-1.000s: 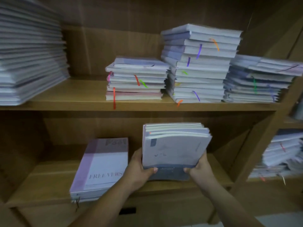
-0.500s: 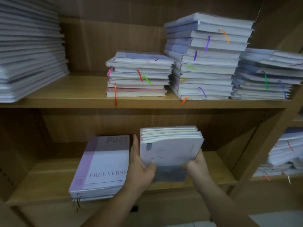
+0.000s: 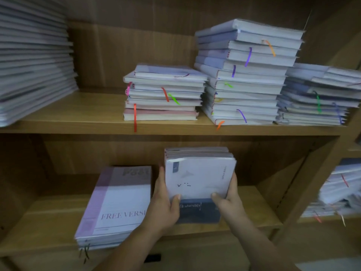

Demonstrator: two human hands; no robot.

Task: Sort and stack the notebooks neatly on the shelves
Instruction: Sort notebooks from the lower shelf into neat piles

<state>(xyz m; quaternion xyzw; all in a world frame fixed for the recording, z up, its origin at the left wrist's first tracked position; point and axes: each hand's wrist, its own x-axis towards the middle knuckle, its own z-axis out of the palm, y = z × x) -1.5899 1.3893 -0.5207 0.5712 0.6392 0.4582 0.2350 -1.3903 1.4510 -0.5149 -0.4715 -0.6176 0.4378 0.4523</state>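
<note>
Head view. A small stack of notebooks [image 3: 199,177] stands in the lower shelf [image 3: 48,222] compartment, its pale cover with a dark blue band facing the viewer. It sits between the two hands. The left hand [image 3: 164,208] lies against the stack's left side, fingers reaching up along the edge and thumb curled over the front cover. The right hand [image 3: 228,202] grips the right side in the same way, thumb pressed on the cover. Both hands are thus clamped on the stack. Whether its lower edge rests on the shelf board cannot be told.

Just beside the left hand lies a flat pile topped by a lilac "FREE VERSE" book [image 3: 117,202]. On the upper shelf [image 3: 88,112] are four piles: a large blurred pile [image 3: 33,61] at far left, a short pile [image 3: 164,94] in the middle, a tall pile [image 3: 246,75] touching it, and a lower pile [image 3: 320,96] at right. Coloured ribbon markers hang from several. More notebooks [image 3: 341,188] fill the neighbouring compartment at right.
</note>
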